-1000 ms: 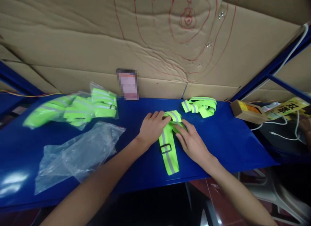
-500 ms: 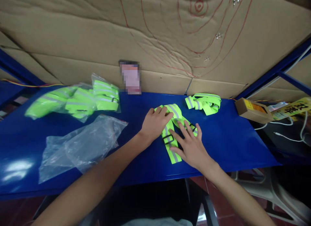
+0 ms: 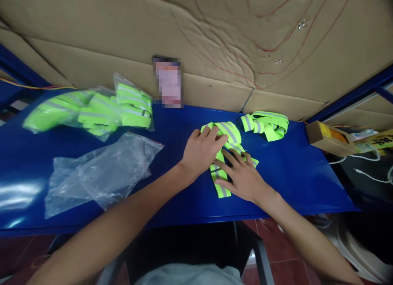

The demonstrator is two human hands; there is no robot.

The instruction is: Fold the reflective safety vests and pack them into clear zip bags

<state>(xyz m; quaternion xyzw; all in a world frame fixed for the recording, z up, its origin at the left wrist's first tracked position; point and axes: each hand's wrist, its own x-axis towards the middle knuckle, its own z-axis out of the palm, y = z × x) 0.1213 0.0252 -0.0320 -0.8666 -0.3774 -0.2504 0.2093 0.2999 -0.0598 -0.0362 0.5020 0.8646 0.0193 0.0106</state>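
A neon-yellow reflective strap [image 3: 225, 191] with grey stripes and black buckles lies loosely folded on the blue table, under both hands. My left hand [image 3: 204, 148] is closed over its upper folds, fingers bent and thumb side toward the right; the fingertips are partly hidden. My right hand [image 3: 244, 176] rests on the lower part with its fingers apart, touching the strap near a buckle. One end of the strap points toward the table's front edge. Behind and to the right lies a second, bundled reflective strap [image 3: 274, 127], apart from both hands.
Several bagged straps [image 3: 98, 113] lie at the back left, with empty clear plastic bags [image 3: 107, 170] before them. A blurred phone-like object [image 3: 168, 82] leans on the cardboard wall [image 3: 107, 43]. A small cardboard box [image 3: 328, 140] and white cables are at right. The table [image 3: 291, 182] is blue.
The camera view has tilted and shifted slightly. My right hand has come a little closer to my left, and its fingers now cover more of the strap and buckles.
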